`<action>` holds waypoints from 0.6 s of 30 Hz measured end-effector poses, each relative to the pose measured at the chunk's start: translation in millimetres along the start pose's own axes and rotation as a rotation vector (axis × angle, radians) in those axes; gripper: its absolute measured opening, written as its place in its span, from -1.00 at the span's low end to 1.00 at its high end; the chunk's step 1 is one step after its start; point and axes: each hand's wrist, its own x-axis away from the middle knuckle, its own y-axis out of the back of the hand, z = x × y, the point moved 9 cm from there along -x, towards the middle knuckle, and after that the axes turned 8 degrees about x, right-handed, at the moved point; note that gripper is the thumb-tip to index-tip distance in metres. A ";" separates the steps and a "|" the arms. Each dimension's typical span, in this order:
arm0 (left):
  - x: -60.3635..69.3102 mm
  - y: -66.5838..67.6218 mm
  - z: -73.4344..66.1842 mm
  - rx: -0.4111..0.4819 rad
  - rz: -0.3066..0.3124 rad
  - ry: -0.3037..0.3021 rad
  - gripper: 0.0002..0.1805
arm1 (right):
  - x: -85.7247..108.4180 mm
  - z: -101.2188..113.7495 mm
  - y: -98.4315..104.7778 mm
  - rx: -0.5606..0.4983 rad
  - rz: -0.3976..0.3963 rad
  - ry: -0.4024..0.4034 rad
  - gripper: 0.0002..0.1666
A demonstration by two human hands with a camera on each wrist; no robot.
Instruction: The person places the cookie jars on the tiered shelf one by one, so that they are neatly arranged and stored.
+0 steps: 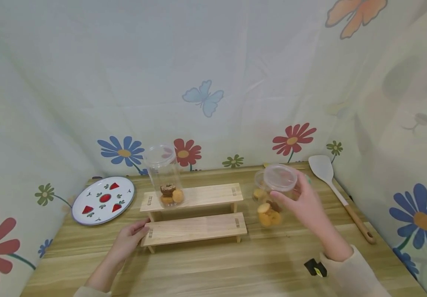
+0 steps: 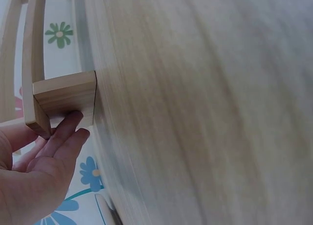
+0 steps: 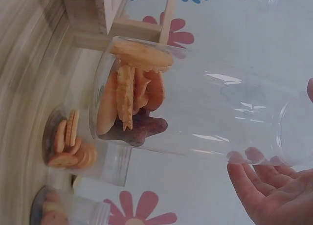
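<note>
In the head view a two-tier wooden stand (image 1: 195,233) stands on the table. My left hand (image 1: 129,239) holds the left end of its lower shelf; in the left wrist view the hand (image 2: 46,171) has its thumb and fingers around the shelf's corner, beside the leg (image 2: 68,95). My right hand (image 1: 304,202) grips a clear lidded jar (image 1: 280,177) near its top, to the right of the stand. Seen from the right wrist, that jar (image 3: 205,107) holds cookies (image 3: 129,88) at its bottom, with the fingers (image 3: 259,181) on its wall near the lid.
Another clear jar (image 1: 163,175) with cookies stands on the upper shelf's left part. Two further cookie jars, one (image 3: 102,161) and another (image 3: 73,210), stand beyond the held jar. A patterned plate (image 1: 103,201) lies left, a spatula (image 1: 338,192) right, a small black item (image 1: 314,267) near the right sleeve.
</note>
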 end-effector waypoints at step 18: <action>-0.4 1.5 -0.6 -0.013 0.000 -0.014 -0.51 | -13.7 44.1 -23.3 -0.035 0.059 0.064 -0.14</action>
